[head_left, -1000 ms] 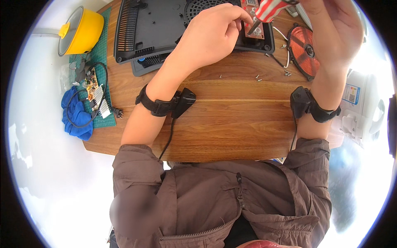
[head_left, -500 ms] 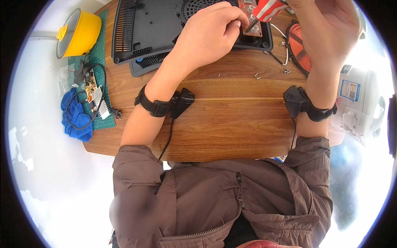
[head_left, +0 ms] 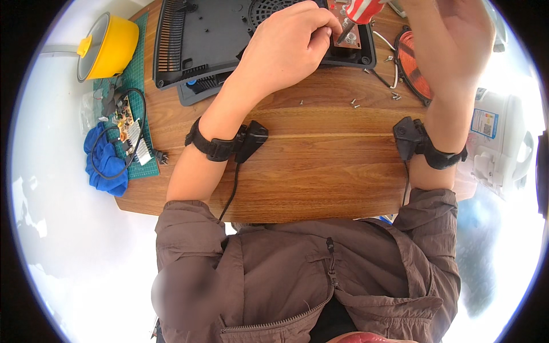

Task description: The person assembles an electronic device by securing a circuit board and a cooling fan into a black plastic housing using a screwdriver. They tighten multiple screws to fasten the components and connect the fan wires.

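Turning, judging by its shifted stripes, the screwdriver with a red-and-white striped handle [head_left: 363,10] keeps its tip at 1 spot on the reddish-brown circuit board [head_left: 352,41], far right on the black plastic housing [head_left: 223,40]; work there seems unfinished. Left hand [head_left: 291,48] curls alongside, its pinch hidden; right hand's [head_left: 464,40] fingers leave view, grip unclear.

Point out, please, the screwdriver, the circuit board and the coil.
Screwdriver [head_left: 362,10]: head view, striped handle.
Circuit board [head_left: 354,38]: head view, lower end.
Coil [head_left: 412,63]: head view, orange windings.
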### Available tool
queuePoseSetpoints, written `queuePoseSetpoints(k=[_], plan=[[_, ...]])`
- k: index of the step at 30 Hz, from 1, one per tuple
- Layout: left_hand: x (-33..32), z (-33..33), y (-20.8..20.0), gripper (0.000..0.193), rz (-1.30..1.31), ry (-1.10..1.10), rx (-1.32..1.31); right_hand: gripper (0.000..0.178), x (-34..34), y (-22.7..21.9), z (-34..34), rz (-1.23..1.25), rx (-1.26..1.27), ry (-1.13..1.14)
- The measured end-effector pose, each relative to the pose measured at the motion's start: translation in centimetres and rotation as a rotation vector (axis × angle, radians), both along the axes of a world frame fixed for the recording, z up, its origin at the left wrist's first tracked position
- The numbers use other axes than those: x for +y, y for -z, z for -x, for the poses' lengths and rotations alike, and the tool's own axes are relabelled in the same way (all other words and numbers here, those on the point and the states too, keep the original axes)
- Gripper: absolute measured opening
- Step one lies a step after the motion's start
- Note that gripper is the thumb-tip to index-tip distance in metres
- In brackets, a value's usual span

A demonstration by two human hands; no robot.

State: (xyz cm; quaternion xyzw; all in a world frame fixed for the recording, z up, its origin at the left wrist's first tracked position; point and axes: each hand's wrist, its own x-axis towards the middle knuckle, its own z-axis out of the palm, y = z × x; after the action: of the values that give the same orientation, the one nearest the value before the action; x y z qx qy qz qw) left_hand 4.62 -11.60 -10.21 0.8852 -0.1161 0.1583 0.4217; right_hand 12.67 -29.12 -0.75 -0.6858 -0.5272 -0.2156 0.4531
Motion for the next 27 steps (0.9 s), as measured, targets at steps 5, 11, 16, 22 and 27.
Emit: queuePoseSetpoints(k=[5,11,16,22,27], plan=[[-0.1,0.4,-0.4,0.009,-0.016,-0.016,-0.024,0.036,0.3,-0.1,0.4,-0.068,0.144,-0.235],[-0.3,0.3,-0.8,0.009,0.020,-0.004,0.001,0.038,1.5,2.5,-1.7,-0.229,-0.060,-0.224],[0.0,0.4,-0.3,0.010,-0.021,-0.019,-0.015,0.039,2.0,-0.1,3.2,-0.205,0.321,-0.096],[-0.2,0.0,-0.3,0.009,-0.021,-0.005,-0.018,0.039,1.0,1.3,1.1,-0.099,0.037,-0.008],[-0.1,0.4,-0.3,0.009,-0.029,-0.018,-0.024,0.038,3.7,3.7,1.1,-0.384,0.080,-0.025]])
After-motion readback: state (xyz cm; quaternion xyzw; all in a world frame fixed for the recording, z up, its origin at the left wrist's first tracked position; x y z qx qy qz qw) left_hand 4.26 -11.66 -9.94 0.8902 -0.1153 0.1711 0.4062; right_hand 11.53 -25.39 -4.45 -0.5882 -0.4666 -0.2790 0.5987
